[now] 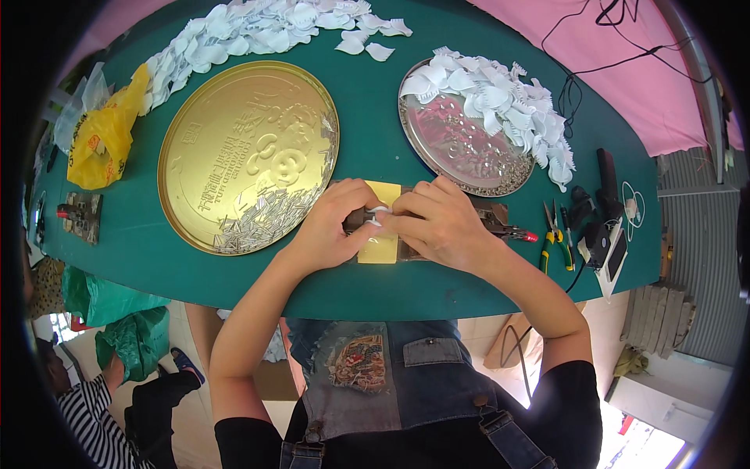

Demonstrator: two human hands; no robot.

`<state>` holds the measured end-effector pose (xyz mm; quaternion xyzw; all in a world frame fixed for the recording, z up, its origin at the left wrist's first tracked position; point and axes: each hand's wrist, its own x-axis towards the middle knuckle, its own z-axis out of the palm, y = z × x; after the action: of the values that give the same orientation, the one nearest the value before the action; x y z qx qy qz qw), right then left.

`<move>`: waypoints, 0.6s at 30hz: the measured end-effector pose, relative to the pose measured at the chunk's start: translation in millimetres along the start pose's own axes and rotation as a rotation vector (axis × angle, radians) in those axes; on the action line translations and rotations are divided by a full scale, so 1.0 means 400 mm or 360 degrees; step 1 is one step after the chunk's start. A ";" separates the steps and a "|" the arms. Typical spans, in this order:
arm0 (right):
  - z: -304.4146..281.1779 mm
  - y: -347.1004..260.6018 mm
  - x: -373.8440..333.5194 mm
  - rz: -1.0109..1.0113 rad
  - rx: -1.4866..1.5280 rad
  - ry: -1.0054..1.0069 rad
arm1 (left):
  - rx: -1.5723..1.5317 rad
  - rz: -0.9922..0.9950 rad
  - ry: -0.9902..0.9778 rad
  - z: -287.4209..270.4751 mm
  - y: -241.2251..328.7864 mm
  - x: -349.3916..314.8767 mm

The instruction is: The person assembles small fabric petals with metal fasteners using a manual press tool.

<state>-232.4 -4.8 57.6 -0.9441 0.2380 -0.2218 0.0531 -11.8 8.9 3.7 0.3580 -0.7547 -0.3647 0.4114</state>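
Observation:
My left hand (334,224) and my right hand (441,222) meet at the middle of the table's near side. Their fingertips are closed together on a small white toothed piece (377,222), mostly hidden by the fingers. Beneath them lies a yellow card (379,252) on a dark block, partly covered by both hands. On the left, a round gold tray (215,133) holds many short metal pins (262,221) along its lower right. A round silver tray (437,129) at the right carries white petal-shaped toothed pieces (496,98) and small metal bits.
More white pieces (234,35) are heaped along the far edge. Yellow-handled pliers (553,238), cables and a phone-like slab (615,254) lie at right. A yellow bag (101,144) and a small metal fixture (80,216) sit at left. Another person (101,414) is at lower left.

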 end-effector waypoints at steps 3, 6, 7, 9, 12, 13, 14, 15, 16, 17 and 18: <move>0.002 -0.006 -0.005 0.0014 -0.0021 0.0028 | 0.0002 -0.0014 0.0005 -0.002 0.000 -0.001; 0.001 -0.011 -0.004 0.0066 0.0039 0.0046 | -0.0024 -0.0018 0.0014 -0.001 -0.001 -0.005; 0.002 -0.011 -0.005 0.0068 0.0038 0.0052 | -0.0050 -0.0009 0.0035 0.000 -0.002 -0.004; 0.006 -0.011 -0.008 0.0075 0.0047 0.0070 | -0.0045 0.0003 0.0027 0.000 0.001 -0.003; 0.012 -0.006 -0.014 0.0117 0.0102 0.0091 | -0.0043 0.0003 0.0005 -0.001 -0.004 0.001; 0.013 -0.005 -0.013 0.0117 0.0108 0.0094 | -0.0045 -0.0009 -0.0012 -0.001 -0.006 0.000; 0.013 -0.003 -0.012 0.0201 0.0255 0.0096 | -0.0041 -0.0014 -0.0014 0.000 -0.009 -0.001; 0.013 -0.001 -0.011 0.0286 0.0401 0.0096 | -0.0036 -0.0004 -0.0004 0.003 -0.012 -0.002; 0.010 0.003 -0.008 0.0286 0.0407 0.0096 | -0.0031 0.0006 0.0006 0.004 -0.015 -0.003; 0.004 0.006 -0.004 0.0347 0.0532 0.0052 | -0.0030 0.0000 0.0005 0.004 -0.015 -0.004; 0.002 0.008 -0.002 0.0407 0.0657 0.0006 | -0.0061 -0.0026 -0.0002 0.003 -0.014 -0.005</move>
<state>-234.1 -7.3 55.9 -0.8750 0.3054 -0.2591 0.2721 -10.9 8.3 -2.2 0.3559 -0.7449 -0.3826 0.4147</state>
